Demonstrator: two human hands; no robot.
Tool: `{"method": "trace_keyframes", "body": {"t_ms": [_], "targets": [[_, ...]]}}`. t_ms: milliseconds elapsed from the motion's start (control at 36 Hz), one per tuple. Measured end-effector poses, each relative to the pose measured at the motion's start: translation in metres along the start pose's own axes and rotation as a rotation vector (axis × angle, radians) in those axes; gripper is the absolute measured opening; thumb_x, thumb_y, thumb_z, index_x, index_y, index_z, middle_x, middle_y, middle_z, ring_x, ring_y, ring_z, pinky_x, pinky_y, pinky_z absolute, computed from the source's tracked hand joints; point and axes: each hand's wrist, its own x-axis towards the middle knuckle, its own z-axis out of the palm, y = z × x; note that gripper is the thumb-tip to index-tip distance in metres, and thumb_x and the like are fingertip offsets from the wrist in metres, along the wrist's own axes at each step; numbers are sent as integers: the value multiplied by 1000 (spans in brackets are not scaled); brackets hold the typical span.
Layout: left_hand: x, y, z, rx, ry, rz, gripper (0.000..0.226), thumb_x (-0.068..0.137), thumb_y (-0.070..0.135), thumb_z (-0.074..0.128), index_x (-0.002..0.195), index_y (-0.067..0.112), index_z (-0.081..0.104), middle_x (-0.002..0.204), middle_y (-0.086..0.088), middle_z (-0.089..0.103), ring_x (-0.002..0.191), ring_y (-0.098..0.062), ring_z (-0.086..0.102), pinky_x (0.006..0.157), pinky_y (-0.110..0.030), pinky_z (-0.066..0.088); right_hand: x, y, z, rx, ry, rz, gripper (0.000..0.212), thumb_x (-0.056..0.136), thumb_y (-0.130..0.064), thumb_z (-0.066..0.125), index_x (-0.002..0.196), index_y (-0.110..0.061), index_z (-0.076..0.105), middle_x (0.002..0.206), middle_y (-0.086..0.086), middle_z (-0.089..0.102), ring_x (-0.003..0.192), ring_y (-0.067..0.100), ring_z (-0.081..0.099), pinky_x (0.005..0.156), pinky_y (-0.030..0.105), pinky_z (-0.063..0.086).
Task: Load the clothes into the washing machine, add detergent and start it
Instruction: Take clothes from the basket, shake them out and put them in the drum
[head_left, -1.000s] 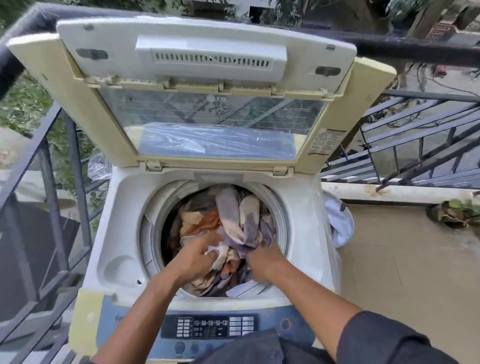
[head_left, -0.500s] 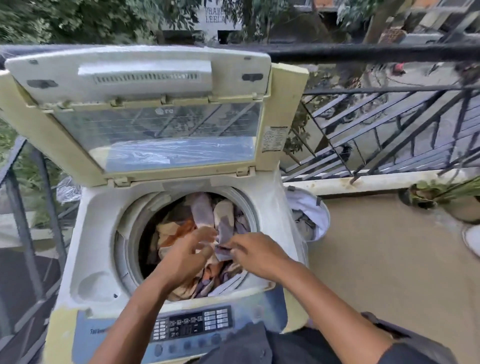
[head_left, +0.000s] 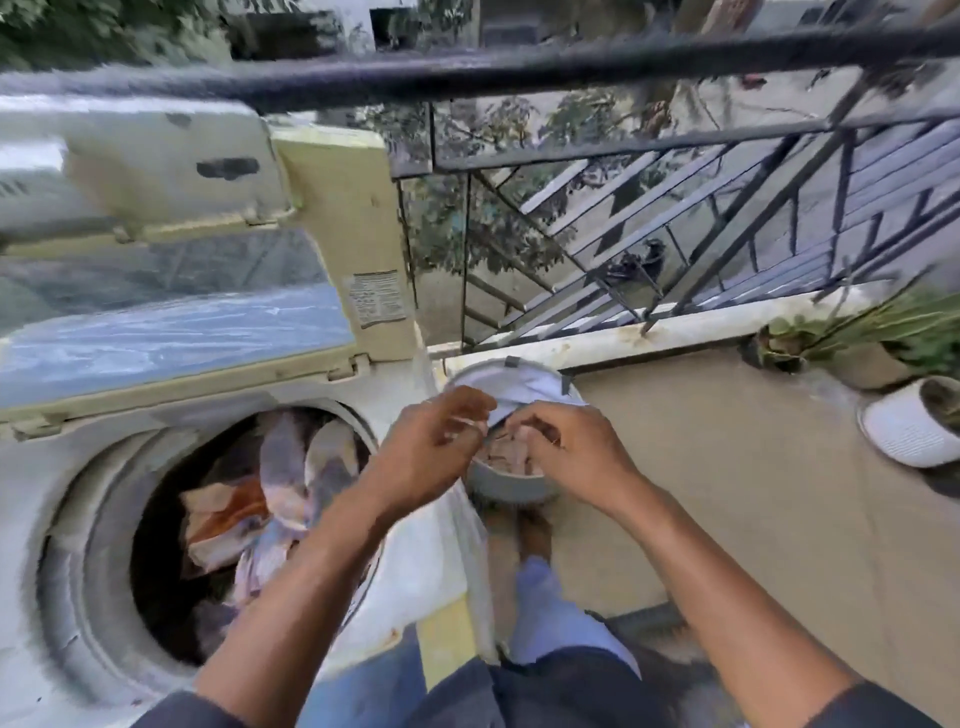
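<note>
The top-loading washing machine (head_left: 62, 499) stands at the left with its lid (head_left: 156, 322) raised. Patterned orange, beige and purple clothes (head_left: 280, 478) lie in its drum. Right of the machine a round laundry basket (head_left: 501, 488) sits on the floor, with a white liner (head_left: 524, 384) and more clothes (head_left: 506, 457) inside. My left hand (head_left: 434, 447) and my right hand (head_left: 571, 457) hover side by side over the basket's mouth. Their fingers are loosely curled and I see nothing held in them. The picture is motion-blurred.
A black metal railing (head_left: 675, 218) runs behind the machine and the basket. Potted plants (head_left: 810, 343) and a white ribbed pot (head_left: 909, 431) stand at the right along the ledge. Tan balcony floor (head_left: 727, 509) spreads right of the basket. My foot (head_left: 535, 535) is below the basket.
Both hands left the clothes in the drum and moved right to above the basket. The view swung right, so the machine now sits at the left edge.
</note>
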Motion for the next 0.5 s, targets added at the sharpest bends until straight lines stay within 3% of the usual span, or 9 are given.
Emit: {"method": "trace_keyframes", "body": {"t_ms": [111,306,389,500], "targets": [[53,8,41,-36,-30,-138,26,100,15,61,120,27,71,115,14,74,102,2,68,86,-10,51,42,51,-20,-48,-57,40,18,97,-35,60,109,-34,73,93,-11,73,89,12,68,76,32,55],[150,-28,137,-17,-74,-446,21,98,14,60,115,23,68,103,8,71,97,-16,66,79,-21,48,125,160,9,-175,-238,181,30,97,-35,50,117,-24,69,115,8,71,106,32,65,78,36,51],[188,-68,179,5,-138,-598,40,93,32,57,127,16,67,122,-13,72,115,-33,66,93,-34,50,156,208,41,-203,-342,207,46,95,-38,36,126,-18,64,127,19,65,114,41,62,82,39,51],[229,-134,232,51,-203,-713,52,90,38,50,135,16,62,132,-16,68,124,-38,61,100,-42,50,201,270,95,-218,-508,210,62,85,-37,36,121,4,65,128,32,61,119,45,58,93,45,49]]}}
